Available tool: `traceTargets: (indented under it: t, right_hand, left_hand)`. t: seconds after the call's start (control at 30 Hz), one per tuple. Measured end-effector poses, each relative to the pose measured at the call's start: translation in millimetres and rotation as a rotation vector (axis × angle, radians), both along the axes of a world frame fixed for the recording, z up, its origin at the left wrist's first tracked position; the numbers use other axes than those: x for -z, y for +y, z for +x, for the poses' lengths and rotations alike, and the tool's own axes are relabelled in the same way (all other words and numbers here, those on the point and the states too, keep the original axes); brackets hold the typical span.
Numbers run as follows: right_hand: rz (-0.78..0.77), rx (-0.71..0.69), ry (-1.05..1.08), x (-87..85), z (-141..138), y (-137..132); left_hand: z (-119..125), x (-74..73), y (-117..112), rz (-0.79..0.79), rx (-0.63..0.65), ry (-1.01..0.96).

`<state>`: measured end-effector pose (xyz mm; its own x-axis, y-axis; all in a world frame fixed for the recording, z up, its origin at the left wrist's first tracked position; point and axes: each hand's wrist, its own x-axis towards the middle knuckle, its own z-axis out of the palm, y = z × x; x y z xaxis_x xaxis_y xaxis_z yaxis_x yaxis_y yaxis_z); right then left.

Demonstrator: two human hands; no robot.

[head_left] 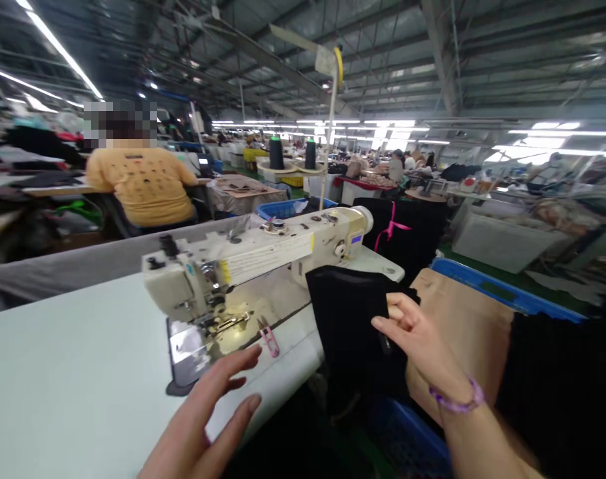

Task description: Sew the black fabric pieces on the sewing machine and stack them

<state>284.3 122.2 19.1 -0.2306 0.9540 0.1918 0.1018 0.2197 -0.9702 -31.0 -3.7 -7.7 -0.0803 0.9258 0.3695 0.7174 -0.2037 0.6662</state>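
My right hand (417, 339), with a purple beaded bracelet at the wrist, pinches the edge of a black fabric piece (345, 319) that hangs over the end of the white sewing table (68, 359). My left hand (203, 416) is open, its fingers spread just above the table's front edge. It is nearest to pink-handled thread snips (269, 337) lying beside the cream industrial sewing machine (233, 266). The needle area of the machine shows at the left, with nothing under the presser foot (223, 324) that I can make out.
To the right lie tan paper sheets (457, 332), a blue crate rim (502, 289) and dark fabric (557, 392). Black cloth with pink ribbon (395, 229) stands behind the machine. A co-worker in a yellow shirt (140, 179) sits at the far left.
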Motion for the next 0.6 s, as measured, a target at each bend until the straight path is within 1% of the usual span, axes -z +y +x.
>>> traceTargets:
  t: [0.03,0.1,0.13,0.2,0.3,0.4,0.47,0.5,0.53,0.6]
  right_hand:
    - [0.058,-0.005,-0.076,-0.3,-8,-5]
    - [0.261,0.000,-0.226,1.3,-24,-14]
    - [0.396,-0.001,-0.288,2.7,-32,-18]
    - [0.679,-0.025,-0.375,5.3,-47,-25]
    - [1.023,-0.110,-0.473,5.5,-65,-36]
    - [1.248,-0.199,-0.531,0.0,-79,-47]
    - [1.331,-0.261,-0.548,-4.4,-88,-55]
    - [1.346,-0.298,-0.552,-5.8,-92,-60]
    - [1.347,-0.340,-0.543,-6.1,-97,-64]
    - [1.297,-0.414,-0.468,-2.9,-103,-69]
  left_hand:
    - [8,-14.7,0,0.082,-0.020,-0.013]
    - [20,-40.3,0,0.210,-0.061,-0.017]
    - [24,-49.6,0,0.236,-0.070,-0.023]
    - [28,-60.7,2,0.214,-0.078,-0.064]
    - [24,-63.4,6,0.003,-0.083,-0.235]
    - [14,-58.8,9,-0.228,-0.123,-0.460]
    - [8,-54.3,10,-0.339,-0.145,-0.577]
    - [5,-52.2,9,-0.376,-0.151,-0.623]
    - [2,-50.8,7,-0.392,-0.157,-0.660]
    - [-3,-51.3,0,-0.350,-0.183,-0.671]
